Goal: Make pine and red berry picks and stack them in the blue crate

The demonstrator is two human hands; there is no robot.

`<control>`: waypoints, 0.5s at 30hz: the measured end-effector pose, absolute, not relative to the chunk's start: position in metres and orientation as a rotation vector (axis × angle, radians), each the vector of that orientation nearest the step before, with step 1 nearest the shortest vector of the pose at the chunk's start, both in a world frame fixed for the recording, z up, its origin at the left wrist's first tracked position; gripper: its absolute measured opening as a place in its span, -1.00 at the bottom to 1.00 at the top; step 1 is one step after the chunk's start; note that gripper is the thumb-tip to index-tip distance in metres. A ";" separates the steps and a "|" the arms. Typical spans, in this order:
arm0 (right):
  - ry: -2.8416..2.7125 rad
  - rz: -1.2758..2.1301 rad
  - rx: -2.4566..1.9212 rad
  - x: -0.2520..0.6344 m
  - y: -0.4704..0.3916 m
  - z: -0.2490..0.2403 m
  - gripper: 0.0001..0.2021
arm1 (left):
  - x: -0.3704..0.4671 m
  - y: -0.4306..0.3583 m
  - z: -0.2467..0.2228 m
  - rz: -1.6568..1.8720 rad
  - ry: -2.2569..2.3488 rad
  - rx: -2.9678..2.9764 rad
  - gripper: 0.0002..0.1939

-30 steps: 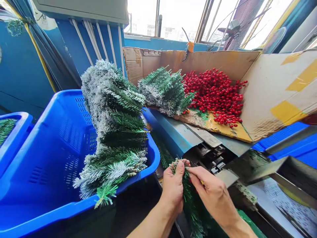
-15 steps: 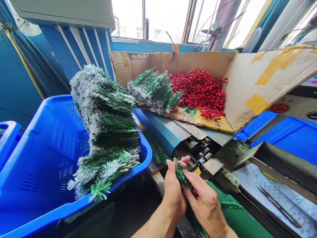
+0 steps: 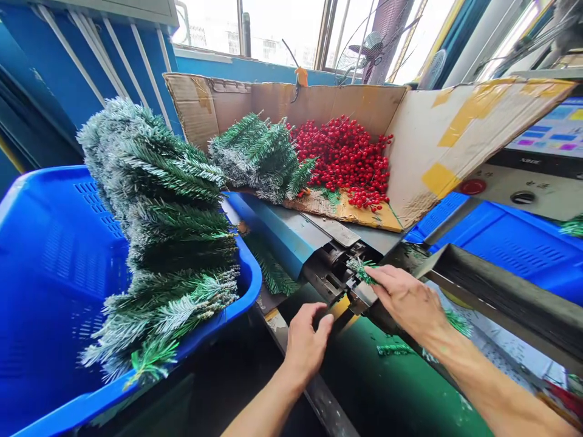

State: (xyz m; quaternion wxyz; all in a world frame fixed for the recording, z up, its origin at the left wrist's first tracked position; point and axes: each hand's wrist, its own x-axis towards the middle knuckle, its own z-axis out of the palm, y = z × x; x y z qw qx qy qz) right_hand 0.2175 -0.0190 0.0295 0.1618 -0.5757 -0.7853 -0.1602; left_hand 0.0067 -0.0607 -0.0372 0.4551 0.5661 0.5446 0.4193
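My right hand (image 3: 412,303) pinches a small bundle of green frosted sprigs (image 3: 362,269), whose tips lie over the metal jaws (image 3: 339,282) of a machine. Lower and to the left, my left hand (image 3: 307,340) holds nothing, its thumb and fingers curved and apart beside the machine's front edge. Frosted pine branches (image 3: 168,224) are stacked in a blue basket (image 3: 252,273) on the left. Behind the machine, a cut-open cardboard box (image 3: 364,100) holds more pine sprigs (image 3: 262,155) and a heap of red berries (image 3: 341,158).
A metal trough (image 3: 501,291) and a control panel with a red button (image 3: 472,186) stand at the right. Below the jaws is a green surface (image 3: 401,388) with a loose sprig (image 3: 395,350) on it. More blue baskets lie behind the trough.
The hands have separated. My right hand has moved up and right with the sprigs to the jaws, and my left hand has let go. The view has shifted right.
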 end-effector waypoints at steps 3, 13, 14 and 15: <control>-2.332 -0.465 -1.717 0.216 -0.009 0.024 -0.72 | 0.007 -0.066 -0.056 0.794 1.392 1.848 -0.76; -2.280 -0.368 -1.756 0.209 0.006 0.009 -0.74 | 0.009 -0.070 -0.063 0.583 1.436 2.163 -0.79; -2.271 -0.375 -1.762 0.208 0.006 0.009 -0.75 | 0.009 -0.070 -0.063 0.591 1.434 2.162 -0.79; -2.266 -0.384 -1.763 0.207 0.005 0.008 -0.76 | 0.009 -0.070 -0.064 0.597 1.434 2.163 -0.80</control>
